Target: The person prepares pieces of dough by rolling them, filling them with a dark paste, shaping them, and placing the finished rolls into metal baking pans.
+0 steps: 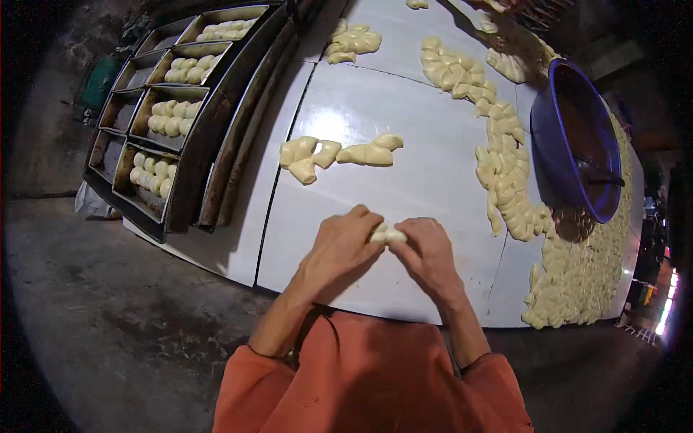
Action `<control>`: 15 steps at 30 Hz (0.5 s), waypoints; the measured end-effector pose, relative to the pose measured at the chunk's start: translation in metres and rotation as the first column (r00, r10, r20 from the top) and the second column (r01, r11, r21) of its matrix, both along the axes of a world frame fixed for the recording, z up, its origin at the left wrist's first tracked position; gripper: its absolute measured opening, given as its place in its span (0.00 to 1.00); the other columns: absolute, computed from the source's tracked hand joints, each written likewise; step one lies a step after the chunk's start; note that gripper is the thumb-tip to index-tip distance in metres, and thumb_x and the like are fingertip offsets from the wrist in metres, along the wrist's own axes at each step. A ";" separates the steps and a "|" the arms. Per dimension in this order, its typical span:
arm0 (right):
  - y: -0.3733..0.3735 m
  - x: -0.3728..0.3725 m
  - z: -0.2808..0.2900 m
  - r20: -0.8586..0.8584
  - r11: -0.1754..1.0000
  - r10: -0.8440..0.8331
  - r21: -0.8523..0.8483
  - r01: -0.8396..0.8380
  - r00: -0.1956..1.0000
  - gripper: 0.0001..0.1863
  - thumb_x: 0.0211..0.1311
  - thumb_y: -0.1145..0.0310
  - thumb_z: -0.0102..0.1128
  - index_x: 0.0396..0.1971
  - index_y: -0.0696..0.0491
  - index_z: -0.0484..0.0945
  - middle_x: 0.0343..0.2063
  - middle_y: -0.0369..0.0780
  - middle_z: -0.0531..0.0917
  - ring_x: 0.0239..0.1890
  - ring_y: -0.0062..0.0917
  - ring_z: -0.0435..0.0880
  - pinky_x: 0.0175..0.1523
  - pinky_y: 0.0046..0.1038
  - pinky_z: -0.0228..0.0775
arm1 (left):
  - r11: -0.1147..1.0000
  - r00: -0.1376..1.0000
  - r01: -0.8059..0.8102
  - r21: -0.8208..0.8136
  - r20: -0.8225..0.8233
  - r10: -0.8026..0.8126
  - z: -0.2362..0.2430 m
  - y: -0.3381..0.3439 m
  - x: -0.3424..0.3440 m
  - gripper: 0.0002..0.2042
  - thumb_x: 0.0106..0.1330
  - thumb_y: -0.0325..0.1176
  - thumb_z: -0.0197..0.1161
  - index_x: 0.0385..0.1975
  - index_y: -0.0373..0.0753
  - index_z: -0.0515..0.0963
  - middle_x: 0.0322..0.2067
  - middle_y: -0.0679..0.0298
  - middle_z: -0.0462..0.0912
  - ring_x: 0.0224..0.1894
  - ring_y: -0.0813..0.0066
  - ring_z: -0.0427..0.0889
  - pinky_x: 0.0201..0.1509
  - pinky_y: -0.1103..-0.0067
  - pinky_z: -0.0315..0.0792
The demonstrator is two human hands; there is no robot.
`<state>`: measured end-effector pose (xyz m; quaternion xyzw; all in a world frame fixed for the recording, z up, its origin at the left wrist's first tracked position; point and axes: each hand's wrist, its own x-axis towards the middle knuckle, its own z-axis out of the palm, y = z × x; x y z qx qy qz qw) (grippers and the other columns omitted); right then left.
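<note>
My left hand (345, 242) and my right hand (426, 249) are closed around a small, pale piece of dough (387, 234) with two rounded lobes, low over the white tiled table (361, 281) near its front edge. Above them lie two short groups of cut dough pieces (364, 154). A long band of soft cut dough (505, 169) runs down the right, widening into a broad mass (570, 274) at the lower right corner. Some of my fingertips are hidden behind the dough and my knuckles.
At the left, metal pans (182, 150), several holding rows of dough balls, stand beside narrow metal trays (236, 144). A large blue plastic basin (552, 137) sits at the right. More dough (354, 40) lies at the back, where another person's hand (498, 6) is partly visible.
</note>
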<state>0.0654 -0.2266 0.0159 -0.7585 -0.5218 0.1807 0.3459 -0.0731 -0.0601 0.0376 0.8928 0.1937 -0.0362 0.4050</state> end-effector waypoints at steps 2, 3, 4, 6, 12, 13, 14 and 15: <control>0.002 -0.001 0.006 0.042 1.000 0.022 0.003 -0.023 0.999 0.17 0.57 0.63 0.71 0.44 0.55 0.82 0.44 0.44 0.83 0.47 0.39 0.80 0.56 0.40 0.69 | 0.993 0.995 -0.098 0.067 0.034 0.096 0.000 -0.012 -0.010 0.22 0.60 0.42 0.68 0.52 0.40 0.77 0.45 0.54 0.79 0.41 0.50 0.83 0.43 0.61 0.78; 0.004 -0.001 0.009 0.086 0.999 0.037 0.005 -0.038 0.996 0.18 0.55 0.65 0.72 0.43 0.57 0.82 0.46 0.44 0.83 0.47 0.41 0.81 0.57 0.40 0.69 | 0.995 0.997 -0.083 0.049 0.010 0.083 0.003 -0.014 -0.014 0.28 0.59 0.45 0.70 0.57 0.41 0.74 0.48 0.54 0.77 0.44 0.49 0.83 0.44 0.60 0.79; 0.002 0.006 0.006 0.086 0.997 0.062 0.034 -0.066 0.994 0.15 0.59 0.68 0.69 0.45 0.58 0.81 0.48 0.45 0.81 0.45 0.39 0.82 0.54 0.37 0.73 | 0.994 0.994 -0.104 0.034 0.039 0.103 0.008 -0.013 -0.017 0.29 0.59 0.46 0.70 0.59 0.40 0.73 0.49 0.55 0.77 0.44 0.50 0.83 0.44 0.61 0.79; 0.016 0.016 0.009 -0.158 0.998 -0.065 -0.003 0.065 0.985 0.17 0.61 0.65 0.67 0.47 0.57 0.81 0.48 0.45 0.81 0.49 0.41 0.79 0.57 0.40 0.71 | 0.988 0.988 -0.153 0.016 0.003 0.153 0.021 -0.005 -0.013 0.33 0.59 0.49 0.71 0.62 0.39 0.71 0.54 0.53 0.77 0.48 0.50 0.83 0.49 0.61 0.78; 0.110 0.063 0.015 0.215 0.991 -0.132 0.055 0.123 0.968 0.16 0.65 0.68 0.59 0.51 0.57 0.79 0.58 0.53 0.75 0.59 0.48 0.75 0.64 0.46 0.67 | 0.892 0.869 -0.437 0.111 0.308 0.388 -0.003 0.039 0.044 0.28 0.63 0.43 0.69 0.59 0.34 0.73 0.52 0.49 0.80 0.50 0.47 0.80 0.54 0.60 0.73; 0.125 0.070 0.004 0.288 0.997 -0.064 0.066 0.047 0.955 0.16 0.64 0.68 0.60 0.50 0.57 0.79 0.57 0.55 0.75 0.59 0.49 0.74 0.64 0.47 0.67 | 0.854 0.843 -0.470 0.226 0.401 0.358 -0.019 0.049 0.054 0.27 0.62 0.41 0.69 0.58 0.32 0.73 0.50 0.50 0.80 0.50 0.48 0.79 0.53 0.60 0.72; 0.133 0.082 -0.004 0.371 0.998 -0.019 0.069 -0.007 0.928 0.16 0.63 0.67 0.61 0.49 0.57 0.79 0.57 0.57 0.74 0.59 0.51 0.74 0.63 0.48 0.66 | 0.809 0.818 -0.491 0.322 0.491 0.301 -0.027 0.052 0.069 0.27 0.61 0.39 0.69 0.57 0.31 0.74 0.48 0.50 0.81 0.50 0.48 0.78 0.52 0.60 0.72; 0.142 0.087 -0.003 0.361 0.992 0.094 0.043 -0.117 0.928 0.17 0.61 0.66 0.62 0.48 0.58 0.79 0.56 0.58 0.74 0.59 0.52 0.73 0.63 0.48 0.66 | 0.821 0.856 -0.471 0.322 0.391 0.338 -0.021 0.051 0.074 0.27 0.60 0.40 0.68 0.56 0.29 0.74 0.46 0.49 0.81 0.50 0.50 0.77 0.53 0.60 0.68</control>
